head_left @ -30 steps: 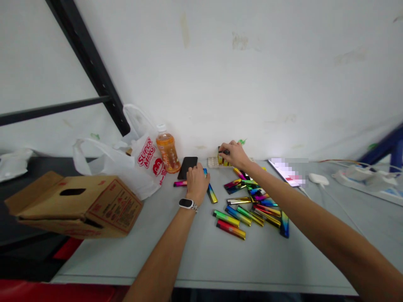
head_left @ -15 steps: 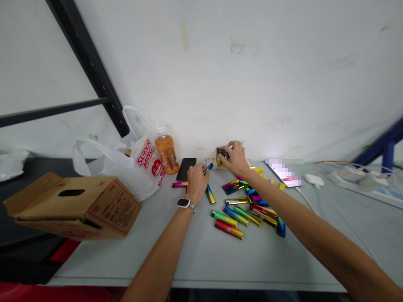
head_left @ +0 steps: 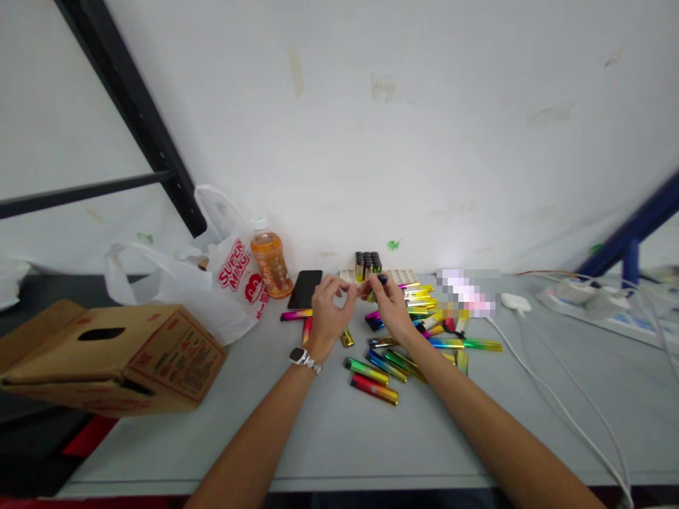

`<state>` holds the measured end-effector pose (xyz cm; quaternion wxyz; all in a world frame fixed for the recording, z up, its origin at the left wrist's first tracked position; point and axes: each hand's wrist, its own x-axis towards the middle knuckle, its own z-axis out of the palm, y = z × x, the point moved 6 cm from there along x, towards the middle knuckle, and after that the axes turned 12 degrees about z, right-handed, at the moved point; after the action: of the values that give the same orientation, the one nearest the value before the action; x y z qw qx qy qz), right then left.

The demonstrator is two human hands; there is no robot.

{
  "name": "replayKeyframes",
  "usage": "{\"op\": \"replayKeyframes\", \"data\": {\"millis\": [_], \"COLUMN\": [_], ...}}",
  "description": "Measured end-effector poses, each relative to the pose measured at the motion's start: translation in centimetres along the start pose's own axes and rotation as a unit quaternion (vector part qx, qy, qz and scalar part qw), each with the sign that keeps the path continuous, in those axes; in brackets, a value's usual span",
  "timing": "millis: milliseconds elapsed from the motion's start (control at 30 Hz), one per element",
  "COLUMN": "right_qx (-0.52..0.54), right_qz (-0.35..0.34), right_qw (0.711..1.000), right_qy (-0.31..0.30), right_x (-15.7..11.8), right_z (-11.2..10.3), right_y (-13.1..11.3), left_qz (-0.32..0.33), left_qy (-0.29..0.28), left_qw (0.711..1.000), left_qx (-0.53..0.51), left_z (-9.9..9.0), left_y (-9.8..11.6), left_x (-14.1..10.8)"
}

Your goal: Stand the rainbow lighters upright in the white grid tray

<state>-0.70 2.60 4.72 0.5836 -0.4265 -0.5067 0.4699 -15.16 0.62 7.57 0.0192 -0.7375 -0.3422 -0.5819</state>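
Observation:
My left hand point(head_left: 333, 311) is curled, with thumb and fingertips close together beside the fingers of my other hand; anything between them is too small to make out. My right hand point(head_left: 391, 304) pinches a lighter point(head_left: 382, 279), whose dark end shows above the fingers. Just behind the hands, several lighters point(head_left: 368, 266) stand upright in a tight group on a cream tray with small cells point(head_left: 402, 276). Many shiny, multicoloured lighters lie loose below and right of my hands, among them a red-and-gold lighter point(head_left: 374, 389) and a green-and-yellow lighter point(head_left: 366, 370).
On the left are a cardboard box point(head_left: 175, 353), a white plastic bag point(head_left: 233, 283), an orange drink bottle point(head_left: 271, 261) and a black phone point(head_left: 305, 288). To the right lie a lit phone point(head_left: 467, 291), a white charger point(head_left: 515, 303), cables and a power strip point(head_left: 636, 322).
My right hand has left the upright group and come down toward my left hand. The blue lighter formerly in my left hand no longer shows there. The view has shifted slightly.

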Motion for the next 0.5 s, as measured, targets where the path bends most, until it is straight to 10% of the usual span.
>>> {"op": "replayKeyframes", "data": {"millis": [200, 500], "right_qx": [0.032, -0.106], "right_qz": [0.082, -0.005], "right_qw": [0.996, 0.991], "right_qy": [0.011, 0.078], "right_x": [-1.4, -1.7], "right_z": [-0.3, -0.8], "right_y": [1.3, 1.4], "left_qz": [-0.006, -0.049], "left_qy": [-0.098, -0.304], "left_qw": [0.995, 0.951], "left_qx": [0.019, 0.015], "left_z": [-0.3, 2.5], "left_y": [-1.3, -1.8], "left_x": [0.2, -1.5]}}
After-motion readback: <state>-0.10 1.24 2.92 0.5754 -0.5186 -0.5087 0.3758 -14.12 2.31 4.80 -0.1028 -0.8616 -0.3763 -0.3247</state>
